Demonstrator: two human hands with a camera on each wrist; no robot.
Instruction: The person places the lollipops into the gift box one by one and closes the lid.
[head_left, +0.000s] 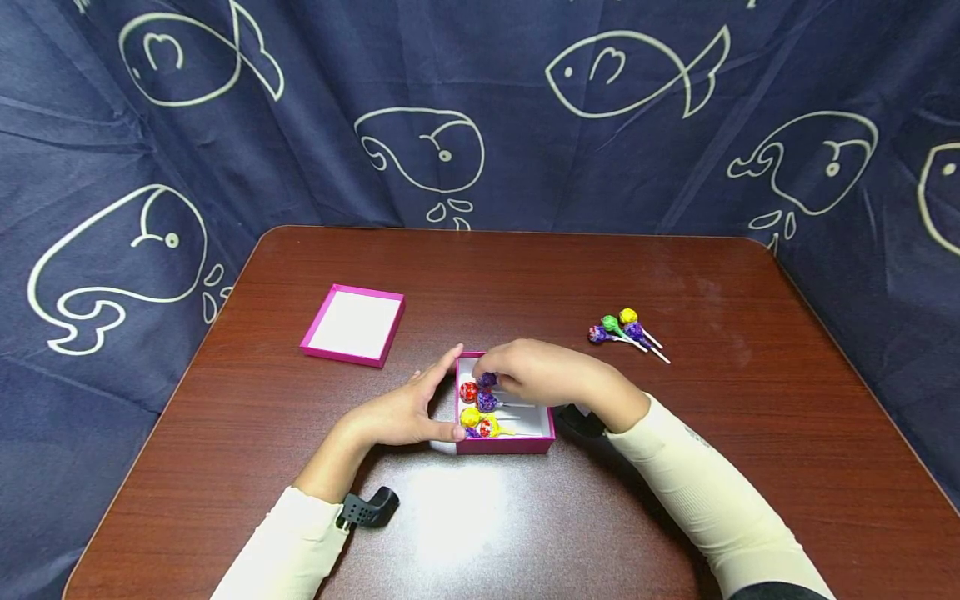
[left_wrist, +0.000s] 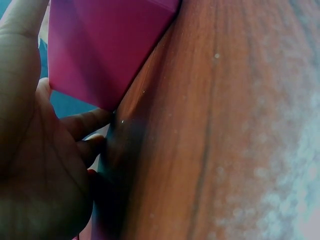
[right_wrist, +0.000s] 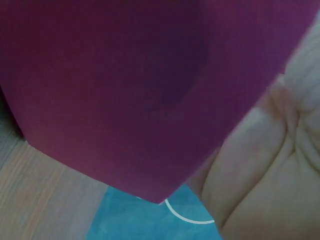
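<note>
The pink box (head_left: 504, 447) sits well inside the far edge of the table (head_left: 525, 267); a shallow lid (head_left: 354, 325) lies at its 10 o'clock, loose lollipops (head_left: 611, 324) at 2, both apart from it. The left hand (head_left: 408, 408) spans the box's 9 o'clock side, fingers spread and unclenched, touching it. The right hand (head_left: 551, 371) reaches in from 3 o'clock, covering part of the boxed lollipops (head_left: 487, 402); whether its hidden fingertips grasp one cannot be told. Sleeve print (head_left: 696, 435) is too small to read.
</note>
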